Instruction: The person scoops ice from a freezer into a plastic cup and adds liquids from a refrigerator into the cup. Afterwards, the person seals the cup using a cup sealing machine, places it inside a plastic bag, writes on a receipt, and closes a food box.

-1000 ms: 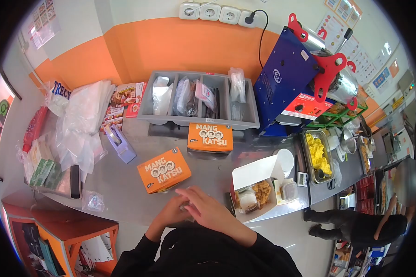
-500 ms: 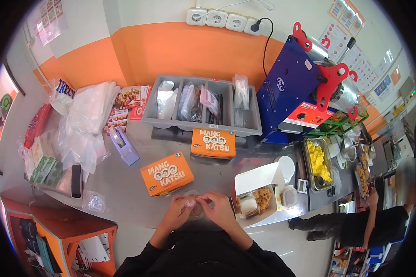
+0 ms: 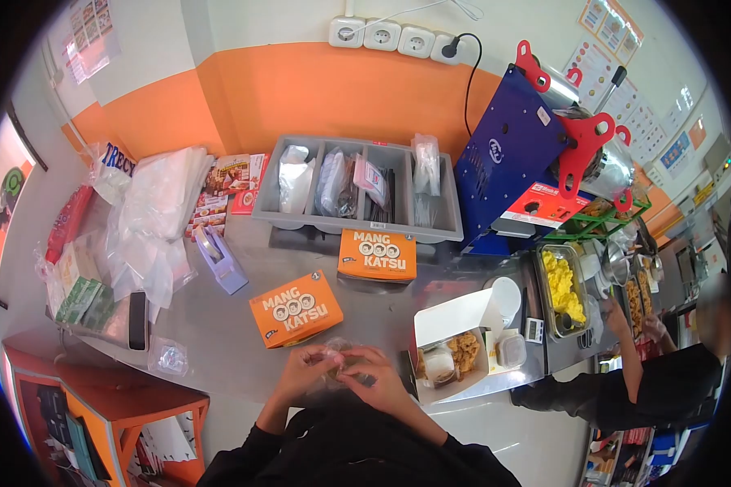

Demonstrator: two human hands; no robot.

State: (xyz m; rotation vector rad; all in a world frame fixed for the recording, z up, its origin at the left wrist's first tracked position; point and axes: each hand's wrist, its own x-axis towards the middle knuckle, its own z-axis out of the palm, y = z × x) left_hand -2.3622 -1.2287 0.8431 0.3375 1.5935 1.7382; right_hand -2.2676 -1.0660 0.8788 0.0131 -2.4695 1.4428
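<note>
Low at the table's front edge, my left hand [image 3: 304, 372] pinches the gathered top of a small clear plastic bag [image 3: 339, 344]. My right hand [image 3: 372, 380] has its fingertips closed on the same bag, close against the left. What the bag contains is mostly hidden by my fingers. Just beyond my hands sits a closed orange katsu box [image 3: 296, 309], with a second orange box [image 3: 377, 255] behind it. To the right stands an open white box [image 3: 455, 316] holding fried food [image 3: 464, 351] and a lidded cup. A small clear tub [image 3: 511, 350] is beside it.
A grey divided bin [image 3: 357, 223] and a blue sealing machine [image 3: 508, 154] line the back. At left are a tape dispenser [image 3: 220, 260], plastic bags [image 3: 154, 203] and a phone [image 3: 137, 321]. Rightward, a co-worker [image 3: 666, 381] stands near a tray of yellow food [image 3: 562, 288].
My hands have shifted slightly and turned the bag between my fingers, still pinching it. The co-worker at right has reached both hands toward the food trays. The boxes have stayed put.
</note>
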